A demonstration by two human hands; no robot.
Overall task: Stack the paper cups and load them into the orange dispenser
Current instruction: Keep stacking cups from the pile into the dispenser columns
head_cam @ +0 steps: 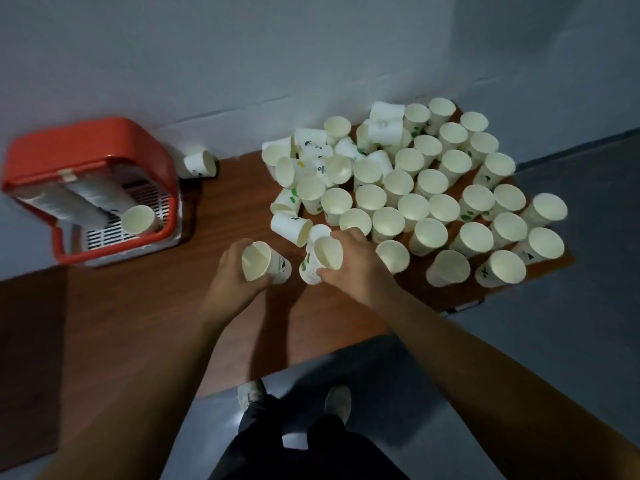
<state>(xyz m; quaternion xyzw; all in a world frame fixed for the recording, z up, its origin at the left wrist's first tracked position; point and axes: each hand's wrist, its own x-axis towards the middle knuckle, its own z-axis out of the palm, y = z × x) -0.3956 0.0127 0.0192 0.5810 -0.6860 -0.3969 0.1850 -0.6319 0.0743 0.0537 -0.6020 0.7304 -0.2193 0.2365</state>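
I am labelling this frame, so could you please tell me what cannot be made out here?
Head view: left-hand cup, gripped by the left hand: single or nested, its wall covered and blurred.
Head view: number of cups in the stacks inside the orange dispenser, blurred.
Head view: prints on the loose cups, too small and blurred.
Head view: right hand: palm contact with the right-hand cup, hidden by the hand's back.

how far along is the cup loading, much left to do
Done: a couple of stacks of cups already lie in the orange dispenser. In hand: the left hand grips one cup and the right hand grips a second cup, not yet nested. Left: most of the job. Dozens of loose cups crowd the table, plus one stray cup lying beside the dispenser.
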